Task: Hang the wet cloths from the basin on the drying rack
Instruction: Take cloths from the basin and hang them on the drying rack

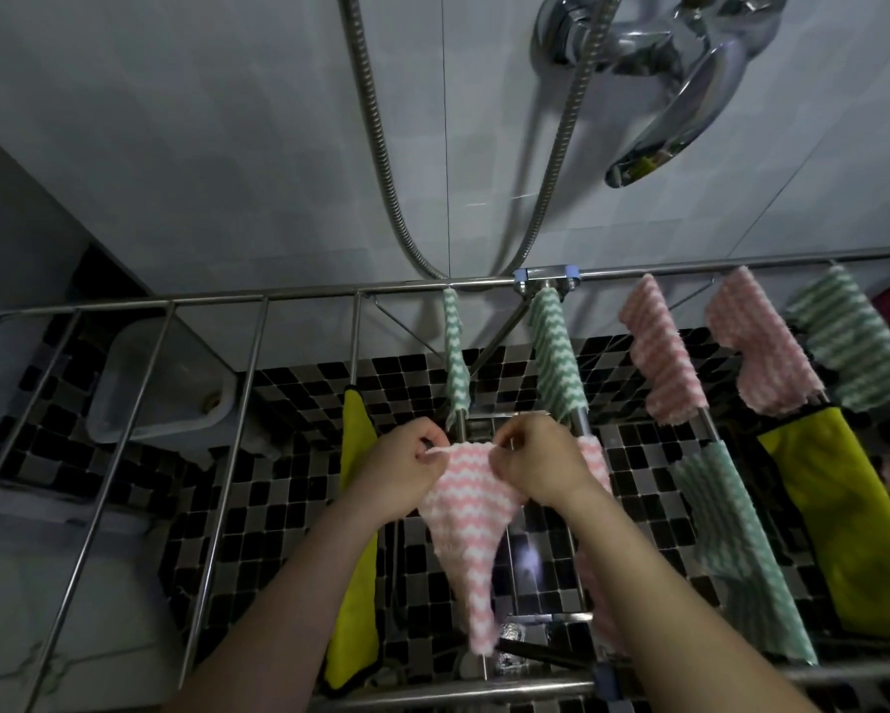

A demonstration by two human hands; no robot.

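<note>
Over the middle of the drying rack [309, 294], we hold one pink-striped cloth [463, 522] by its top edge. Our left hand [407, 470] pinches the left part of this edge and our right hand [540, 465] pinches the right part, both with curled fingers. The cloth starts between the two hands and hangs down from them in a long point between our forearms. We cannot tell whether it touches a bar.

On the bars around it we count four green-striped cloths:
- a narrow green cloth [456, 352] just beyond the left hand
- a wider green cloth [556, 352] beyond the right hand
- a long green cloth [731, 532] nearer, at the right
- a far green cloth [854, 337] at the far right

We count at least three pink cloths hanging. A first pink cloth [659, 352] and a second pink cloth [756, 347] are side by side at the far right. A third pink cloth [600, 470] is partly hidden behind the right hand.

There are two yellow cloths, a left yellow cloth [355, 506] beside our left arm and a right yellow cloth [839, 506]. One pale basin [160, 383] lies below the rack at the left, well apart from the hands. On the wall are one tap [690, 69] and one shower hose [376, 146].
</note>
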